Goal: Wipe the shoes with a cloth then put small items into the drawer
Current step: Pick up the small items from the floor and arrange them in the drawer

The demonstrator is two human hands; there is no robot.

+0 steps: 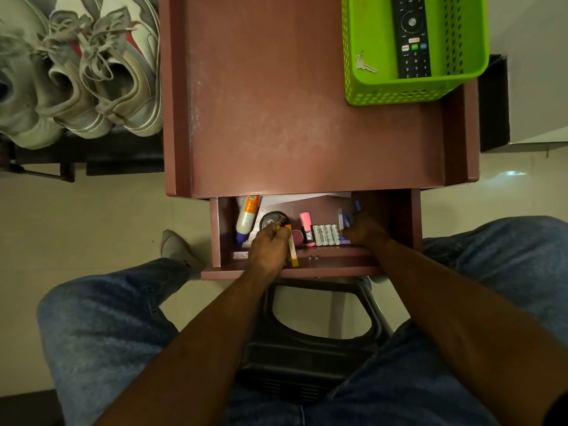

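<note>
We're deep in the drawer (402, 216) stage: left hand (268, 245) grips an orange marker (292, 247), right hand (365, 230), fingers curled, on pens (345, 219); shoes (92, 84) look finished.

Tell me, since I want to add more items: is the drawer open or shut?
Open. The drawer is pulled out from under the tabletop, exposing batteries and a pink highlighter inside.

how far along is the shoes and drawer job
Done, apparently: shoes sit on the rack, no cloth visible. The open drawer already holds batteries and a highlighter. In hand: left hand grips an orange stick; right hand is among pens. Left: release, close drawer.
</note>
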